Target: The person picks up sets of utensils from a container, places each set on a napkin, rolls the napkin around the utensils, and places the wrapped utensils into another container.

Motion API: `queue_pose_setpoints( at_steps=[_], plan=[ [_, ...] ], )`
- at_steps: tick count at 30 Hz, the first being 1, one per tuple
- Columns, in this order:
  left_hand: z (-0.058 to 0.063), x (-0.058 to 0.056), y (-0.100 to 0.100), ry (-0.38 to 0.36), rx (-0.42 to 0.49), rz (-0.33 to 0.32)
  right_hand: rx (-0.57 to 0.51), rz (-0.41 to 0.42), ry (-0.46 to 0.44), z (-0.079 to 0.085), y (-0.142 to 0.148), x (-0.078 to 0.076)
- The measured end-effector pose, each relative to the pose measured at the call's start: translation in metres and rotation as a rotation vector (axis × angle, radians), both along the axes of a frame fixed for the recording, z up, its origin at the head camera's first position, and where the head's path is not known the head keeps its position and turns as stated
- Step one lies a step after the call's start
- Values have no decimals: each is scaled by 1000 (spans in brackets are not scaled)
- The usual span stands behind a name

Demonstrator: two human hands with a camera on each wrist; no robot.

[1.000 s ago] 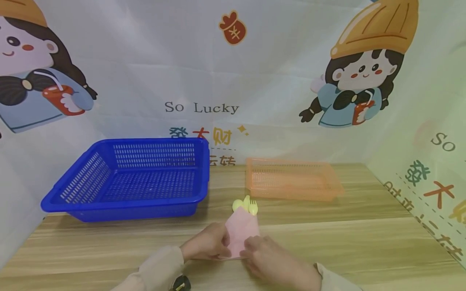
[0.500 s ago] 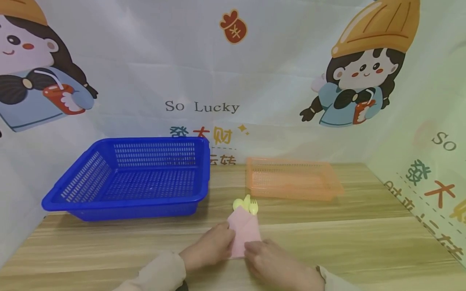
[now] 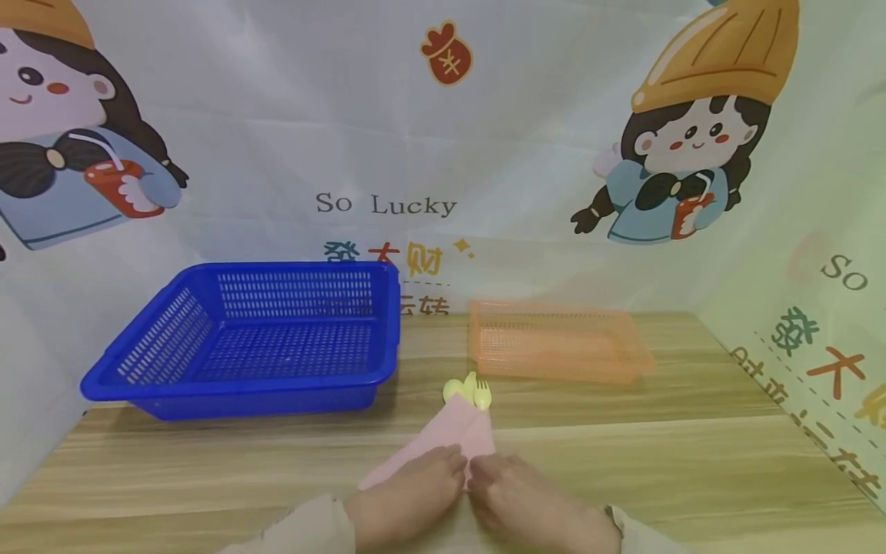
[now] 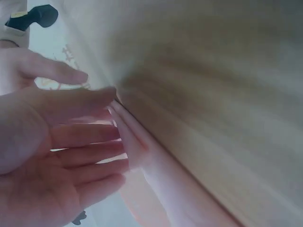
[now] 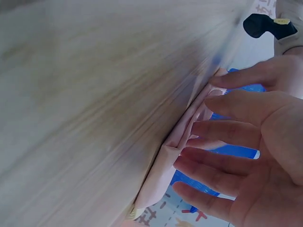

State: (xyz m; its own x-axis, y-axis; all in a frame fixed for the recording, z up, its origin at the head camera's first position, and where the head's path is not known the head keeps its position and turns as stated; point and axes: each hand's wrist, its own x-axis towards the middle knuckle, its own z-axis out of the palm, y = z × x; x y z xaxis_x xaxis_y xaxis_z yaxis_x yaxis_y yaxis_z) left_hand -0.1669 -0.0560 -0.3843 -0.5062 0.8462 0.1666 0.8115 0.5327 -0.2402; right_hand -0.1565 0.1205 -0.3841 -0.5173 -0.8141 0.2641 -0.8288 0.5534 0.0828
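The pink cloth lies on the desk, in front of the orange basket. The heads of a yellow spoon and fork, with a third piece between them, come out of its far end.

The left hand is on the near part of the cloth; if it pinches an edge or only rests there, I cannot tell. The right hand is just beside, its fingers rather straight and touching the cloth, not gripping.

The left flap spreads out on the desk, so the wrap looks loose to me. If the right hand becomes too light, a pull from the left could turn the whole bundle. Pulled too hard, the cloth could slide down and free the cutlery heads, because nothing seems to tie them.
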Motion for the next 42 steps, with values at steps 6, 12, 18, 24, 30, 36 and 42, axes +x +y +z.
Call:
queue_pose_setpoints(
  at_steps=[6, 12, 18, 24, 30, 36, 42],
  plan=[
    [1, 10, 0, -33, -77, 31, -15, -23, 19, -1, 2, 2],
    [-1, 12, 1, -20, -96, 19, 29, -20, 11, -1, 6, 5],
    [-6, 12, 5, -80, -120, 58, 44, -10, 56, -4, 10, 7],
    [-6, 13, 7, -92, -177, 82, 111, -60, 66, -6, 11, 11],
    [-6, 14, 8, -128, -151, 100, 275, -145, -125, -2, 10, 20],
    [-5, 14, 7, -90, -104, 78, 281, -95, -155, -3, 13, 20],
    [-4, 16, 7, -73, -81, 69, 187, -85, -131, -3, 17, 18]
  ],
)
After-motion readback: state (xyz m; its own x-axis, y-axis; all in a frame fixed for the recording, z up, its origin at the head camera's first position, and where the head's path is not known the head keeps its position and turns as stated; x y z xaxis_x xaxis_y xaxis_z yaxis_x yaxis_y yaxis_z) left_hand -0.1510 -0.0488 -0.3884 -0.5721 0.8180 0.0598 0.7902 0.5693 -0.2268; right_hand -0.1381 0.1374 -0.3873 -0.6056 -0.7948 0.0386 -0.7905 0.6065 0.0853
